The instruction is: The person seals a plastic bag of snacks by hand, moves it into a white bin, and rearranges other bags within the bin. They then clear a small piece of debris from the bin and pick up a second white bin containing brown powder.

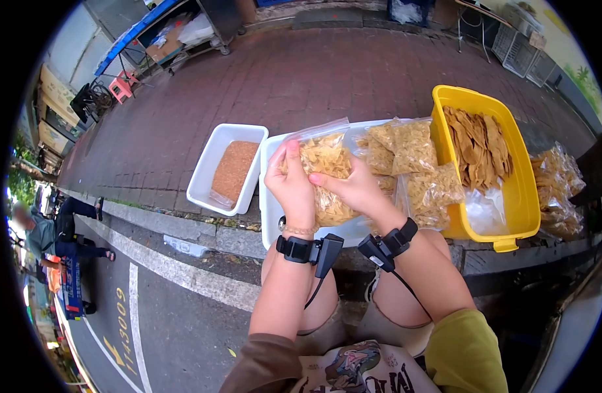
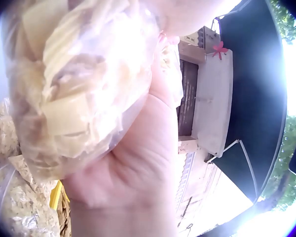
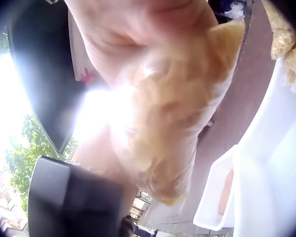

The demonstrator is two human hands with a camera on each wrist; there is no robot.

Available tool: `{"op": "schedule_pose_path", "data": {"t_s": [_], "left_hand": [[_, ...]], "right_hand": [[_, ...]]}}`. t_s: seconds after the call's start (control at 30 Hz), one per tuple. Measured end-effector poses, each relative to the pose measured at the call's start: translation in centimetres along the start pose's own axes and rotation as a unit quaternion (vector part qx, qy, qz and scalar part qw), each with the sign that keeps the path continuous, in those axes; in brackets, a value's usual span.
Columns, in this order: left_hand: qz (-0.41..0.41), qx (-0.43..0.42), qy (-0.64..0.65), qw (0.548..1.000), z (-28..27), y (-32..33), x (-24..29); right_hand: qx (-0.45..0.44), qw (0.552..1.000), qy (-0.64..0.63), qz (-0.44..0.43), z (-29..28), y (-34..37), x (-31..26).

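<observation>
A clear plastic zip bag of pale yellow flat strips (image 1: 327, 156) is held up over the white tray, its clear top edge at the far end. My left hand (image 1: 292, 187) grips the bag's left side. From the right, my right hand (image 1: 361, 188) holds it, thumb across the front and the other fingers mostly hidden behind. The left wrist view shows the filled bag (image 2: 84, 94) against the palm of the left hand (image 2: 138, 163). In the right wrist view, the bag (image 3: 172, 108) hangs below the right hand (image 3: 133, 29), somewhat blurred.
Several filled bags (image 1: 415, 147) lie in the white tray (image 1: 269, 226). Left of it stands a white tub (image 1: 199, 173) with brown granules. A yellow bin (image 1: 527, 203) of brown flat pieces stands right, more bags (image 1: 557, 187) beyond it. A seated person (image 1: 49, 226) is far left.
</observation>
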State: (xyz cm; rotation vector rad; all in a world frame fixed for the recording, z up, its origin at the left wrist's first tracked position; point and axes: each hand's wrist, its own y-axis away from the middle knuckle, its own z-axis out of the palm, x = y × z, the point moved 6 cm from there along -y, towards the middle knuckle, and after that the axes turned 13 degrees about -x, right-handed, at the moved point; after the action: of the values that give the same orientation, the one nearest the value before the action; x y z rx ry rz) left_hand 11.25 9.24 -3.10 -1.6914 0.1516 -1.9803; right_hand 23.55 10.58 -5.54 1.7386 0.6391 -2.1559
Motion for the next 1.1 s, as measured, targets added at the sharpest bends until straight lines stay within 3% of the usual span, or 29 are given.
{"op": "schedule_pose_path", "data": {"t_s": [0.3,0.43,0.53,1.03,1.1], "left_hand": [[-0.089,-0.022,0.099,0.991,0.2,-0.2,-1.1],[-0.074,-0.023,0.136,0.988,0.4,-0.3,-1.3],[-0.060,-0.073,0.085,0.992,0.9,-0.5,-0.9],[-0.036,-0.024,0.019,0.999,0.0,-0.5,-0.4],[-0.045,-0.025,0.147,0.988,0.0,-0.6,-0.6]], "right_hand": [[0.042,0.999,0.026,-0.002,-0.3,-0.1,0.4],[0.060,0.997,0.049,0.013,-0.3,0.0,0.2],[0.074,0.996,0.048,0.002,-0.2,0.0,0.3],[0.102,0.993,0.063,-0.016,0.3,0.1,-0.7],[0.099,0.993,0.060,-0.019,0.2,-0.1,-0.4]]}}
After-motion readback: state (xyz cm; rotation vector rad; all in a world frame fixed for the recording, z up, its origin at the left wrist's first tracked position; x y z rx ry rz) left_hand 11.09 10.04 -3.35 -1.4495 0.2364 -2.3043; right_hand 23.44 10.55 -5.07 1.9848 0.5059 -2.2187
